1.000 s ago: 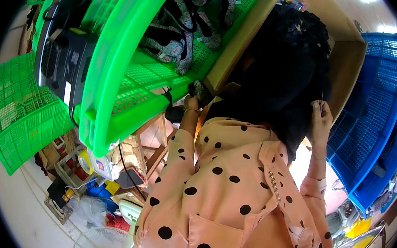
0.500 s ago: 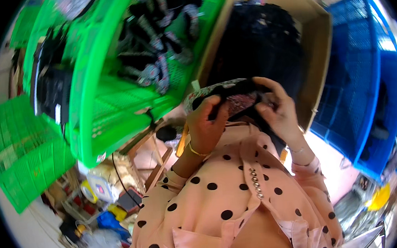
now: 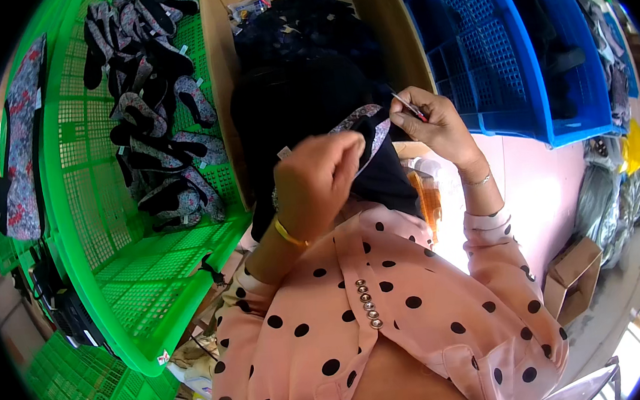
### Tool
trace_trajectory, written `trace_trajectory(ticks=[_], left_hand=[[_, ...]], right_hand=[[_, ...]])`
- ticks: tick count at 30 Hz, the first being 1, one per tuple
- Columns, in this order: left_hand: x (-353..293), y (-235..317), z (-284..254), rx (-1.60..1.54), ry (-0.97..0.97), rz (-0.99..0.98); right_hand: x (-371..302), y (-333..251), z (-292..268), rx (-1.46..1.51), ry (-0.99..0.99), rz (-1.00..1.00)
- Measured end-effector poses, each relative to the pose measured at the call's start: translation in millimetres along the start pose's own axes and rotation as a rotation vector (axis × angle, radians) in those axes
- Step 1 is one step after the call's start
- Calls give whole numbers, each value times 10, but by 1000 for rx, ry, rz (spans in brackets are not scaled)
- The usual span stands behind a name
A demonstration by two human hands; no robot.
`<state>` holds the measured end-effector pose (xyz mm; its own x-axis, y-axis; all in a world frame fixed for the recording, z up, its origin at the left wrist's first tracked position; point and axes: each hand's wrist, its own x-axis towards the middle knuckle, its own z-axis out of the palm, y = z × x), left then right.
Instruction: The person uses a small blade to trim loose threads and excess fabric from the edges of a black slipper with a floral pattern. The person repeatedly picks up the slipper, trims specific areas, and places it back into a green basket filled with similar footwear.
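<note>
My left hand (image 3: 317,181) is closed on a black slipper-like fabric piece (image 3: 377,137) with a floral edge. It is held above dark cloth (image 3: 290,108) spread before me. Much of the piece is hidden behind my fingers. To its right, my right hand (image 3: 438,123) grips a small pointed metal tool, likely thread snips (image 3: 405,101), with a bit of red at the fingers. The tool's tip points up and left, close to the fabric piece. Its blades are too small to make out clearly.
At the left stands a green plastic basket (image 3: 87,293) with several floral and black slipper-like pieces (image 3: 169,148). A cardboard box (image 3: 408,31) holding dark scraps (image 3: 306,24) is straight ahead. Blue crates (image 3: 517,72) stand at the right, a small carton (image 3: 573,278) below them.
My view has turned left, showing more of the green basket. My hands have moved apart; the fabric piece stays in my left hand, and the pointed tool now shows in my right.
</note>
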<state>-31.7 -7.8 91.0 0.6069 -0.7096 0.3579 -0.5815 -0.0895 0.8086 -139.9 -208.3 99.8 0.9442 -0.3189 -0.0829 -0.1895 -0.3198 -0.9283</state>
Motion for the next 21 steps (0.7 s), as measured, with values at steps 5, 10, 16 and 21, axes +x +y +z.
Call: trace_trajectory(ticks=[5, 10, 16, 21], left_hand=[[430, -325, 199, 46, -210, 48], [644, -436, 302, 16, -476, 85], [905, -581, 355, -452, -807, -362], [952, -603, 339, -564, -807, -452]], right_hand=[[-121, 57, 45, 206, 151, 135], [-397, 256, 165, 235, 353, 101], [-712, 373, 474, -1, 288, 215], [-587, 373, 614, -50, 349, 194]])
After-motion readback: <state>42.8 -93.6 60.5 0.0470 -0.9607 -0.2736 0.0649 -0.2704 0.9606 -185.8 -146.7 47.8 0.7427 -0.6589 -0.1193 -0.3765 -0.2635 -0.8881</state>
